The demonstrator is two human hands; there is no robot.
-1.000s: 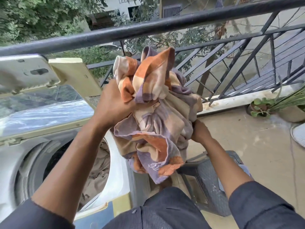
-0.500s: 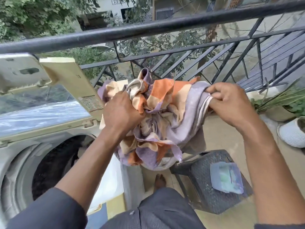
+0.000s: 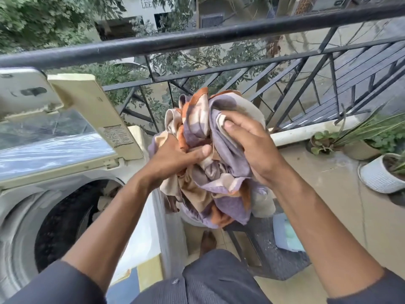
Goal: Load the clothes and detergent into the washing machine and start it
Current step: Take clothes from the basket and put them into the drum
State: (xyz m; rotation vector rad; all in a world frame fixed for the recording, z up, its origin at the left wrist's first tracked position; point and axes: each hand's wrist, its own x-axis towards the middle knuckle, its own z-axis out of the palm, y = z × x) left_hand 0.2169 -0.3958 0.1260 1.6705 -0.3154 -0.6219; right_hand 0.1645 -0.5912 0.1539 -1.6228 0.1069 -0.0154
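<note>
- A railed balcony (image 3: 197, 40) is seen behind an open washing machine (image 3: 65, 216).
- A soft, light bundled cloth (image 3: 219, 172) is gripped by left hand (image 3: 175, 159) and right hand (image 3: 252, 145); best gathered underneath.

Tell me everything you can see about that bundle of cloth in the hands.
The patterned cloth is a soft, crumpled fabric in lilac, orange and cream patches. It is bunched into a loose ball held in the air, to the right of the washing machine's open drum. The left hand grips its left side, the right hand its upper right.
</note>
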